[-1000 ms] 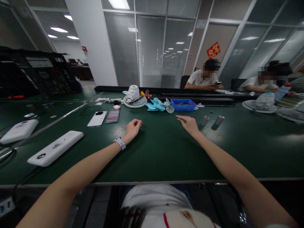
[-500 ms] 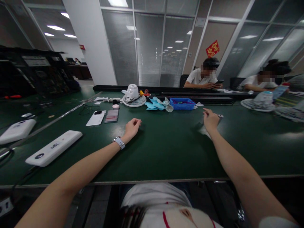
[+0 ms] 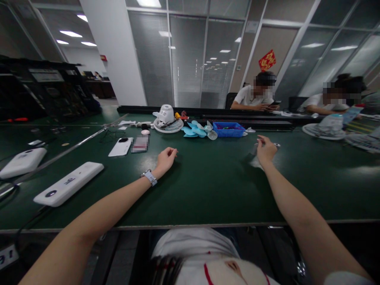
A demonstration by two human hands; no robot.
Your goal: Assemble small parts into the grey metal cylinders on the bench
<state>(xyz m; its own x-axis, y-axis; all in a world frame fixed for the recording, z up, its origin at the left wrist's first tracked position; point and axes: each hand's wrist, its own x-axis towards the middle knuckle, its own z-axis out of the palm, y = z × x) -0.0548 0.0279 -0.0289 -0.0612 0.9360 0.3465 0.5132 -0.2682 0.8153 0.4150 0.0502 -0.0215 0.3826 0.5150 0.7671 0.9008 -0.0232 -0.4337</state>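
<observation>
My left hand [image 3: 166, 161], with a watch [image 3: 149, 177] on the wrist, hovers at the table's middle. Its fingers are curled together, and whatever may be between them is too small to make out. My right hand [image 3: 266, 150] is further right with its fingers bent inward. A small silvery piece [image 3: 277, 145] shows behind its knuckles; I cannot tell whether the hand grips it or it lies beyond. Beneath this hand is a pale, clear-looking patch [image 3: 257, 161], perhaps thin plastic. Ahead are light-blue fan blades [image 3: 194, 129] and a blue basket [image 3: 228, 130] with small items.
A white fan body with its grille [image 3: 168, 126] stands at the back. On the left lie a white phone [image 3: 119, 147], a small packet [image 3: 140, 144] and a long white device [image 3: 69, 184] with a cable. More fan parts [image 3: 325, 128] and two people are at the far right.
My right hand has shifted very slightly right. My left hand stays where it was. The whole view has moved a few pixels with the head.
</observation>
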